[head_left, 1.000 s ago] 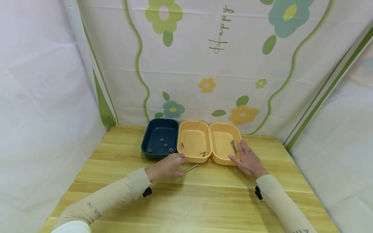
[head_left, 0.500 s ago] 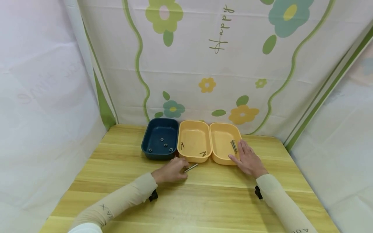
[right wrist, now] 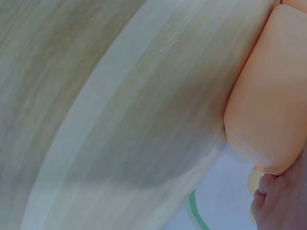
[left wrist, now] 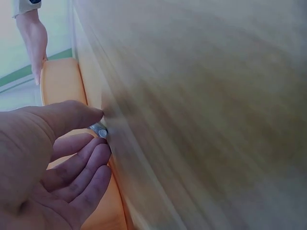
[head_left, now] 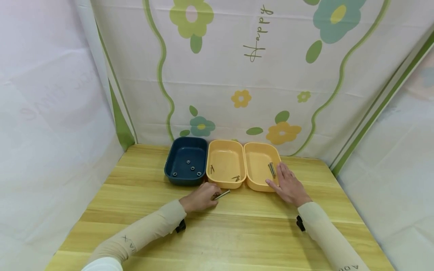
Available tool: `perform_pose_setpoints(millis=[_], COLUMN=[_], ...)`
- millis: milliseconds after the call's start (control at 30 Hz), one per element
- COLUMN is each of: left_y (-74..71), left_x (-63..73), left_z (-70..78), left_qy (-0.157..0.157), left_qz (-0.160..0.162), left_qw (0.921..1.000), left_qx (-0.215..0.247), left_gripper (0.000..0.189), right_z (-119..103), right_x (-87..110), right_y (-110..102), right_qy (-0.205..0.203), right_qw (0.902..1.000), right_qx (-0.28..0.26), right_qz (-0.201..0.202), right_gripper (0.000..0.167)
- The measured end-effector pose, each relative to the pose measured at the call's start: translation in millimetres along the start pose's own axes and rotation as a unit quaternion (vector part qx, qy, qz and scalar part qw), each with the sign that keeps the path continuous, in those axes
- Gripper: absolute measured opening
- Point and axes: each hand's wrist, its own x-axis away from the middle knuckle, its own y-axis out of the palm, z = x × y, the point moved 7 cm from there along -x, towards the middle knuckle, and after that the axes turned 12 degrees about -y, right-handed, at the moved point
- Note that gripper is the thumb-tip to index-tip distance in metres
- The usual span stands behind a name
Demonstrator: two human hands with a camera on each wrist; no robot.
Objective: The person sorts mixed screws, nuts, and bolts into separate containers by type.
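My left hand (head_left: 200,197) is beside a long metal bolt (head_left: 222,195) lying on the table in front of the middle tray. Its thumb and fingers close round the shank; the bolt's round end (left wrist: 101,132) shows between them in the left wrist view. My right hand (head_left: 291,187) rests on the right yellow tray (head_left: 261,187), straight fingers along the right side and thumb over the near rim. Inside that tray lie long bolts (head_left: 272,170). The middle yellow tray (head_left: 226,184) holds a few small screws (head_left: 236,178).
A dark blue tray (head_left: 184,181) with several nuts (head_left: 192,168) stands left of the yellow ones, all in one row. Behind them hangs a flowered cloth (head_left: 217,75), with white cloth on both sides. The wooden table (head_left: 237,233) stretches toward me.
My left hand has shifted a little right and toward me, its fingers drawing in round the bolt. The bolt, the trays and my right hand have stayed in place.
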Motion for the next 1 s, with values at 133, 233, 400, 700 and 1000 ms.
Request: perform_pose_setpoints(millis=[133,233,400,700,1000], left_y=[1.5,2.5,4.5,-0.9,-10.6], left_x=[-4.2,-7.0,-7.4,3.8,10.3], left_z=[-0.8,-0.5,0.9,17.3,27.5], left_qy=[-0.012,-0.019,-0.026,0.049,0.075], left_qz=[-0.004,-0.010,-0.052,-0.099,-0.101], left_qw=[0.9999,0.9998,0.9981,0.9934,0.9917], left_qx=[0.001,0.001,0.020,0.032,0.024], left_gripper=[0.008,0.008,0.012,0.012,0.013], right_z=[0,1,-1,-2,-2], right_x=[-0.3,-0.3,-0.3,0.2,-0.3], right_y=[0,0,-1,-2,-1], right_qy=[0.001,0.002,0.003,0.001,-0.001], right_qw=[1.0000,1.0000,1.0000,1.0000,1.0000], right_qx=[-0.001,-0.002,-0.002,0.001,-0.002], right_qz=[-0.001,-0.004,-0.005,-0.003,-0.002], right_gripper=[0.099,0.099,0.099,0.099,0.099])
